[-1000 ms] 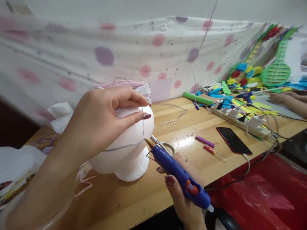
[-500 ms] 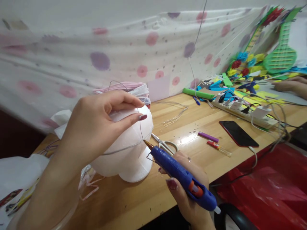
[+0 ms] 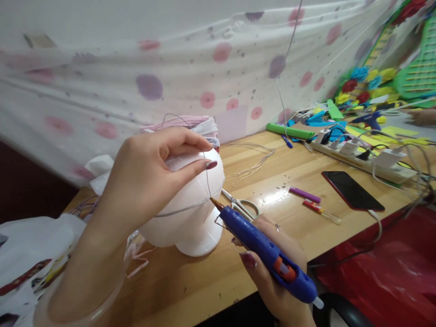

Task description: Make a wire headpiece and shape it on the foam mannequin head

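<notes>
A white foam mannequin head (image 3: 190, 229) stands on the wooden table, a thin grey wire band (image 3: 185, 210) running round it. My left hand (image 3: 160, 168) is over the head's top, thumb and fingers pinching a thin wire (image 3: 207, 179) that arcs up behind the fingers and comes down to the band. In my right hand (image 3: 272, 272) is a blue hot glue gun (image 3: 265, 250), a white glue stick poking from its back. Its brass nozzle touches the spot where the wire meets the band, or sits very close to it. Beyond the nozzle lie scissors (image 3: 241, 205), partly covered by my right hand.
Pink and white folded material (image 3: 204, 127) sits behind the head. Loose wires (image 3: 255, 159), a purple lighter (image 3: 304, 194), a small red-labelled tube (image 3: 321, 211) and a phone (image 3: 352, 190) on a cable lie rightward. A power strip (image 3: 364, 159) borders colourful paper scraps. Another person's hand (image 3: 420, 116) shows far right.
The whole view has shifted, so everything appears slightly further right. Both hands keep their hold, with the nozzle still at the wire joint. The other person's hand has moved further out of view.
</notes>
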Motion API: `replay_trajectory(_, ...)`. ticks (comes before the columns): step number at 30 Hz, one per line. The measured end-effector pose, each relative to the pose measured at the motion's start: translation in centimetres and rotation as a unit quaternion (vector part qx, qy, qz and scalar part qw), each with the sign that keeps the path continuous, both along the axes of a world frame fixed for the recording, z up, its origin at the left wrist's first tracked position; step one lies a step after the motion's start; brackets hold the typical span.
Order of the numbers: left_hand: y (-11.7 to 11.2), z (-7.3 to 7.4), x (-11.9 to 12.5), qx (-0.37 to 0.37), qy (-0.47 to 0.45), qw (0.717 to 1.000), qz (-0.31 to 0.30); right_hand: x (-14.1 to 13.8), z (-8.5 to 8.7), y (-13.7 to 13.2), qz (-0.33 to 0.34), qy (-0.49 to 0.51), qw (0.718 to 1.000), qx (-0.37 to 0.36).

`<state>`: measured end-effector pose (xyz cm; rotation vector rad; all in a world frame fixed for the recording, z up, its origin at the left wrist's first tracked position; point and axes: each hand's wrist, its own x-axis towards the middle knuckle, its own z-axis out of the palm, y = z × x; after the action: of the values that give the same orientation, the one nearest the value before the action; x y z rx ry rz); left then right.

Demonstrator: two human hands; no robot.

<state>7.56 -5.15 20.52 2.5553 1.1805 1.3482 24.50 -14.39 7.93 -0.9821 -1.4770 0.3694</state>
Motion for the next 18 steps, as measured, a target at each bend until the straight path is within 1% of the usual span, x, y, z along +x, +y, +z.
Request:
replay_trajectory(3,0.05,-0.10,-0.04,0.005,0.003,1.000,0.005,-0.01,0.04,0.06,-0.007,-0.009,1.000,0.004)
replay_trajectory(7,0.09,-0.14,-0.09,0.006,0.003,1.000,0.004,0.23,-0.22,0.01,0.006,-0.004,1.000,-0.012)
replay_trajectory(11,0.08,0.02,-0.07,0.002,0.009,1.000,0.001,0.43,-0.36,0.00,-0.011,0.004,1.000,-0.023)
replay_trajectory(14,0.05,0.09,-0.03,-0.004,0.007,1.000,-0.001,0.34,-0.31,0.10,-0.009,0.009,1.000,-0.022)
replay_trajectory(18,-0.09,0.02,0.02,-0.004,0.004,1.000,0.009,0.20,-0.39,0.29,-0.019,0.016,0.999,-0.025)
